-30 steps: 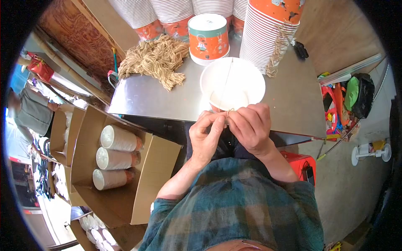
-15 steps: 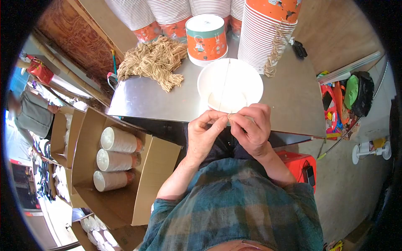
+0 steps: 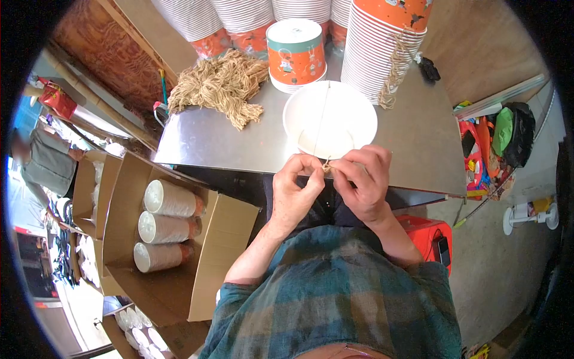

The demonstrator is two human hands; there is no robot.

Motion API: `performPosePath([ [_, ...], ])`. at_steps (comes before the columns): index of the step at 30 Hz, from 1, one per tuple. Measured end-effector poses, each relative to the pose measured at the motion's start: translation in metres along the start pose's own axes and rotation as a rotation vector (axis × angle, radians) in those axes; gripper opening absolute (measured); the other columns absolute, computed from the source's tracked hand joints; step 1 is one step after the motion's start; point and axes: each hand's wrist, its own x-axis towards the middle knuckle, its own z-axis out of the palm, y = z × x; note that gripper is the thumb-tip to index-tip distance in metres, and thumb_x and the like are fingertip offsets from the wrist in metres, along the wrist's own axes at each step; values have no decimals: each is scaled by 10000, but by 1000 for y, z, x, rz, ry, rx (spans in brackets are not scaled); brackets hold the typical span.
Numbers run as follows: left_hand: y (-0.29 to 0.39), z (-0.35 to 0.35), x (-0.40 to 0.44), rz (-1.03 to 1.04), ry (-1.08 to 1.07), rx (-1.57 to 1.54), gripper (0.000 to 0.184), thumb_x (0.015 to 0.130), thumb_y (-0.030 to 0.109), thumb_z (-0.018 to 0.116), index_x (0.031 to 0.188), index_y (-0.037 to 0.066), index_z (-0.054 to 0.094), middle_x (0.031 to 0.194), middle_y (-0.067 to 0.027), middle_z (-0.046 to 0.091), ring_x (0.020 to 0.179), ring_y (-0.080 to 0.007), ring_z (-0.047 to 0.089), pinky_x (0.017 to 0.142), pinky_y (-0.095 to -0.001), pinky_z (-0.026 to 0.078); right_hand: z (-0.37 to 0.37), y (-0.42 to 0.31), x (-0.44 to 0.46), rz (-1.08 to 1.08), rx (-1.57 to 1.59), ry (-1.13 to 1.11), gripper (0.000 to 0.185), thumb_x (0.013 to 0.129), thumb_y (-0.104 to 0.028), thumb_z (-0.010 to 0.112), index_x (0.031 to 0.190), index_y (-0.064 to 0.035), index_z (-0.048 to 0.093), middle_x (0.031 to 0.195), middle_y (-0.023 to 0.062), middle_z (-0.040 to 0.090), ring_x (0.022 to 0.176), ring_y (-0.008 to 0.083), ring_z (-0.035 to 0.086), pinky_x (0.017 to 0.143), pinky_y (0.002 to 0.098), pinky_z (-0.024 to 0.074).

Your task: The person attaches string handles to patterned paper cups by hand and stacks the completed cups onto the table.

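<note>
My left hand (image 3: 297, 194) and my right hand (image 3: 363, 182) meet just past the table's near edge, each pinching a tan string (image 3: 327, 168) that has a small knot or loop between the fingertips. Beyond them a white paper bucket (image 3: 354, 116) lies with its open mouth facing me, and a stretch of string runs across the opening towards my fingers. Behind it an orange printed bucket (image 3: 296, 63) stands upside down. A heap of tan string (image 3: 218, 87) lies to the left. On the right rises a tall stack of nested buckets (image 3: 366, 66), with tied strings (image 3: 391, 72) hanging down its side.
The metal table (image 3: 203, 140) carries more bucket stacks at the back. A cardboard box (image 3: 224, 251) at left holds wrapped bucket stacks (image 3: 170, 197). A red stool (image 3: 427, 230) with a phone is right of me. A person (image 3: 48, 161) stands far left.
My fingertips have parted slightly, and the small knot or loop shows more clearly between them. My right hand has shifted a little up and right. The buckets stay in place.
</note>
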Motion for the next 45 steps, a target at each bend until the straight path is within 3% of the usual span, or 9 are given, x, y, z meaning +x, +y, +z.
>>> performPosePath([
  [4,-1,-3,-1,-40,-47,-55,57,893,22,638,940,-7,631,944,-53,658,871,-134,648,822,-279,517,-1,1,1,18,-8,0,359,701,-58,775,1041,-147,703,1025,5,607,970,258,557,859,417,415],
  [9,3,-5,-2,-21,-92,-111,41,885,14,611,919,-5,600,979,-68,635,911,-144,610,857,-287,494,-5,0,10,-29,-40,-128,395,699,-78,749,1080,-181,727,1187,30,591,1151,287,521,962,441,384],
  [12,0,-8,-1,12,-121,-112,42,858,-2,591,898,2,580,993,-78,633,925,-153,597,867,-291,488,-3,1,12,-46,-54,-137,345,700,-78,751,1028,-181,724,1213,38,589,1192,297,513,970,453,379],
  [19,-11,-6,2,220,-188,-95,119,753,-43,551,853,19,534,975,-104,643,920,-228,606,860,-325,492,-1,7,13,-10,-30,-64,279,697,-82,755,954,-169,687,1203,46,589,1164,310,533,954,458,392],
  [23,-17,-9,6,292,-247,-27,84,808,-28,541,872,26,530,995,-104,626,957,-197,564,891,-321,464,3,7,10,8,-42,-25,283,699,-69,751,958,-166,686,1175,50,587,1136,308,547,942,454,399],
  [25,-12,-7,8,353,-191,5,146,721,-44,586,843,22,540,888,-103,640,886,-254,610,827,-345,500,4,6,7,17,-49,-12,284,700,-64,749,958,-165,687,1164,52,587,1130,306,548,940,452,400],
  [33,0,-9,2,447,-84,202,160,735,-41,678,861,26,605,882,-83,649,861,-267,620,795,-356,507,-4,4,5,20,-40,9,387,703,-60,747,1066,-189,714,1184,64,582,1126,309,547,968,446,404],
  [41,11,-7,1,500,-65,281,177,729,-51,699,859,33,615,890,-86,655,874,-286,624,797,-368,513,3,5,2,-106,-2,-37,390,654,-49,788,1012,-180,702,1198,26,590,1137,302,537,956,435,422],
  [45,5,-5,-2,466,-52,212,237,768,-73,683,976,18,613,861,-78,642,803,-234,618,754,-344,506,5,5,6,-114,-20,-22,359,656,-43,782,980,-167,689,1197,33,591,1127,306,544,950,435,431],
])
